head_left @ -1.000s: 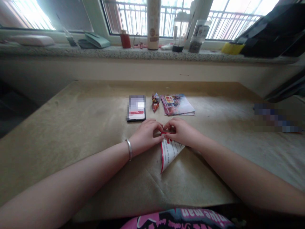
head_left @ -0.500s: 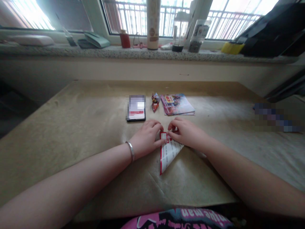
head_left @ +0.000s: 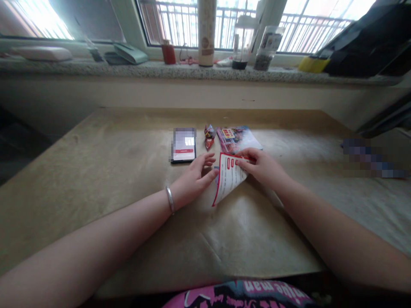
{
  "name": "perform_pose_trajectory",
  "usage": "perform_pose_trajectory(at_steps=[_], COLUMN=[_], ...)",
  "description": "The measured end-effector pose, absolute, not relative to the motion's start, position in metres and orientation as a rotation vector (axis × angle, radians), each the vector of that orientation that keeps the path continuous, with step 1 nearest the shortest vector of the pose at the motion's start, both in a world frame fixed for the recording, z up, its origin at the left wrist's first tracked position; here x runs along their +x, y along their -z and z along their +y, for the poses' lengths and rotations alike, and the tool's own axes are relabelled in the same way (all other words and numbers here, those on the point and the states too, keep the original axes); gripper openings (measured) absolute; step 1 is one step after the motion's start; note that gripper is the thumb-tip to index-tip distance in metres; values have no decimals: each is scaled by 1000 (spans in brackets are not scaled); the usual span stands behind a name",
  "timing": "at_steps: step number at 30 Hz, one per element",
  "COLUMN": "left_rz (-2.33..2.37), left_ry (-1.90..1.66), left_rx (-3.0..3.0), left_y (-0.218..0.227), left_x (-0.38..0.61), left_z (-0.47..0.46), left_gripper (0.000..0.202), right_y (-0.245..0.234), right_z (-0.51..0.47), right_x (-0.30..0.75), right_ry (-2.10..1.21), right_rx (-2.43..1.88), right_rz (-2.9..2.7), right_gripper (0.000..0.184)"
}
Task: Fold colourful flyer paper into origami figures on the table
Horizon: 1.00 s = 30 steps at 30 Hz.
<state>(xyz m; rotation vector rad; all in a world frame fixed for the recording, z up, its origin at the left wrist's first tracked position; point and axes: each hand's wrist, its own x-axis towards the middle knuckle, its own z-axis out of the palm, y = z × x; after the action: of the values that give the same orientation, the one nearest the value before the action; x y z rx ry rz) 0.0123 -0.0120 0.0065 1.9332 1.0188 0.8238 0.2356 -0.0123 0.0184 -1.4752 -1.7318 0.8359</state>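
while the folded paper (head_left: 229,175) is pinched at its upper right by the right hand (head_left: 268,169), over the desk (head_left: 128,141), the left hand (head_left: 194,175) is held beside it, fingers parted, nothing gripped; folding seems under way, and edges would next need to be aligned and pressed.

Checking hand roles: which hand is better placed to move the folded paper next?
Right, most likely: the right hand pinches the folded paper near its upper right corner. The left hand is open beside the paper's left edge, with no clear grip; whether it touches is unclear.
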Motion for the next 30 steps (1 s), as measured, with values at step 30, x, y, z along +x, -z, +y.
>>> perform_pose_trajectory(at_steps=[30], left_rz=[573], left_ry=[-442], left_rx=[2857], left_y=[-16], left_x=[2], left_z=[-12], left_gripper=[30], right_y=[-27], right_z=[-1], right_x=[273], right_ry=[-757], right_rx=[-714], right_rz=[-2654], right_gripper=[13])
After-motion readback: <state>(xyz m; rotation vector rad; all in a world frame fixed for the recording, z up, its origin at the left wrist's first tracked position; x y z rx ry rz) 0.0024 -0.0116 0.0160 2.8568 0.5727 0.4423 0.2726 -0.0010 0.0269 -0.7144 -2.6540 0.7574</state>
